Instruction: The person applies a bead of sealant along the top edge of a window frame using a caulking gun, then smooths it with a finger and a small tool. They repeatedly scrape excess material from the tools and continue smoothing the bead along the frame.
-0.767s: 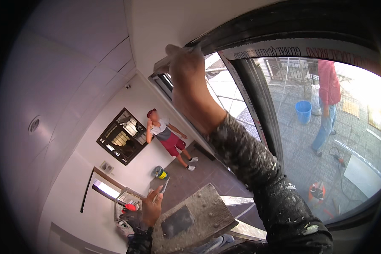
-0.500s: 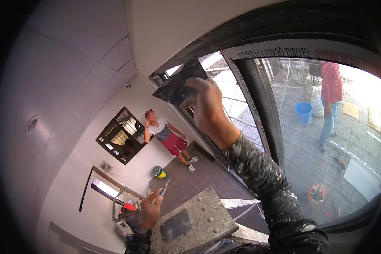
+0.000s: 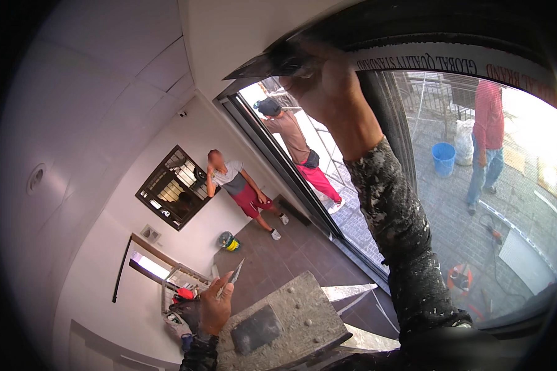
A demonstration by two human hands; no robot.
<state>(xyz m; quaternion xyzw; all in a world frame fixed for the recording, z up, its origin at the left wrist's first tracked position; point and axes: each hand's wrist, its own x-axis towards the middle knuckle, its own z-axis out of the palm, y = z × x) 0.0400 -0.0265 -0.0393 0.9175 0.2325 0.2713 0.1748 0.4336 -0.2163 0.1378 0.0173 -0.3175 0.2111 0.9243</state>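
My right hand (image 3: pixel 334 93) is raised to the dark upper window frame (image 3: pixel 427 36), its fingers blurred. It holds a thin, dark flat sheet (image 3: pixel 269 65) with its edge against the pale wall just above the frame; its exact kind is unclear. Lower left, my left hand (image 3: pixel 216 306) is closed on a thin, pointed metal blade (image 3: pixel 237 271) that sticks up past the fingers; its handle is hidden. Beside that hand is a worn, spattered board (image 3: pixel 300 294) with a dark rectangular patch (image 3: pixel 257 329). Pale spots cover my right sleeve (image 3: pixel 393 210).
A person in maroon shorts (image 3: pixel 241 185) stands by the far wall near a bucket (image 3: pixel 228 241). Outside the opening is a person in a cap (image 3: pixel 294 133). Through the glass, a person in red (image 3: pixel 489 123) stands near a blue bucket (image 3: pixel 444 159). White metal legs (image 3: pixel 349 292) jut from the board.
My right hand has moved up and right with the dark sheet, which now lies edge-on at the frame top. The person in the cap now shows in the opening. My left hand has barely moved.
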